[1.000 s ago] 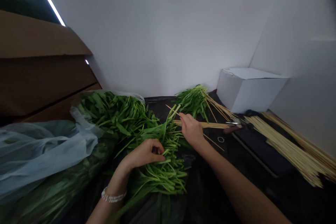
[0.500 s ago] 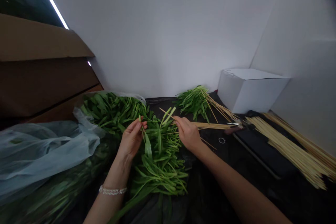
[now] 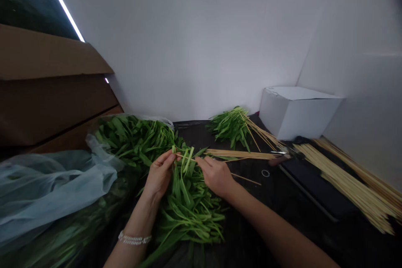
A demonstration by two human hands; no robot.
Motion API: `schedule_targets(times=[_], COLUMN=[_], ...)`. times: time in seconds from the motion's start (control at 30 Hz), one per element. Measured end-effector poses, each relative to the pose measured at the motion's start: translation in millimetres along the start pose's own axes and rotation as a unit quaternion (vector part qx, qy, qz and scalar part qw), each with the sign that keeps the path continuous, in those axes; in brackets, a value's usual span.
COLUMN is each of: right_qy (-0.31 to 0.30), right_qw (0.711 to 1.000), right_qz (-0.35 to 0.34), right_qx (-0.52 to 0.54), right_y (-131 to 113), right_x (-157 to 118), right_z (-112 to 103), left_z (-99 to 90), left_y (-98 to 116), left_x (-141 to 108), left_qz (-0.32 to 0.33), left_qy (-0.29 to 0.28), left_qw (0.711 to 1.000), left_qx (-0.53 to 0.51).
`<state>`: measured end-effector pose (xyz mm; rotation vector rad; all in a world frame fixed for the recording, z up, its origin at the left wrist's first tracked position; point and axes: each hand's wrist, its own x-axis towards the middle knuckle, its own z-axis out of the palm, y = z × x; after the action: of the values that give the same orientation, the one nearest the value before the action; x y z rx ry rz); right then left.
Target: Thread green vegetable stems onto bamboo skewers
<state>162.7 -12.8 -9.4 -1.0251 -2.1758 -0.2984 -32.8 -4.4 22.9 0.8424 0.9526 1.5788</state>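
Note:
My left hand (image 3: pixel 161 173), with a white beaded bracelet at its wrist, pinches the stem of a leafy green (image 3: pixel 173 149) by its upper end. From the right, my right hand (image 3: pixel 216 175) grips a thin bamboo skewer (image 3: pixel 194 159) that points left to the left fingers. Pale green stems (image 3: pixel 188 157) are threaded on the skewer between the two hands, with their leaves hanging down. Whether the tip passes through the pinched stem, I cannot tell. Beneath both hands lies a heap of loose greens (image 3: pixel 194 217).
Behind the left hand, more greens (image 3: pixel 135 134) fill a clear plastic bag (image 3: pixel 56 188). Skewered greens (image 3: pixel 230 125) lie by the wall. Loose skewers (image 3: pixel 241 153), scissors (image 3: pixel 279 153), a ring (image 3: pixel 265 173), a dark flat case (image 3: pixel 317 188), a stick bundle (image 3: pixel 345 184) and a white box (image 3: pixel 298 113) sit rightward.
My right hand has moved left and down with the skewer, and its tip now meets the stem in my left hand. The hands are closer together.

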Motion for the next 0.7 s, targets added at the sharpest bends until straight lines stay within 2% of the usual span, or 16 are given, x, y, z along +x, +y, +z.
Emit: schedule_targets(times=[0.17,0.37,0.7], right_qy=[-0.007,-0.018,-0.044], right_qw=[1.0,1.0,0.998], right_qz=[0.007,0.002,-0.01], right_qx=[-0.006,-0.018,-0.045], right_y=[1.3,1.2,1.7], right_x=[-0.2,0.0,-0.5], right_z=[-0.1,-1.7,-1.6], left_z=[-1.3,-2.2,-5.9], left_y=[0.0,0.2,-1.1], left_x=[1.0,2.8,5.0], left_qz=[-0.012,-0.024,-0.018], left_qy=[-0.007,0.026,0.031], left_qw=[1.0,0.999,0.998], left_qx=[-0.009,-0.021,0.046])
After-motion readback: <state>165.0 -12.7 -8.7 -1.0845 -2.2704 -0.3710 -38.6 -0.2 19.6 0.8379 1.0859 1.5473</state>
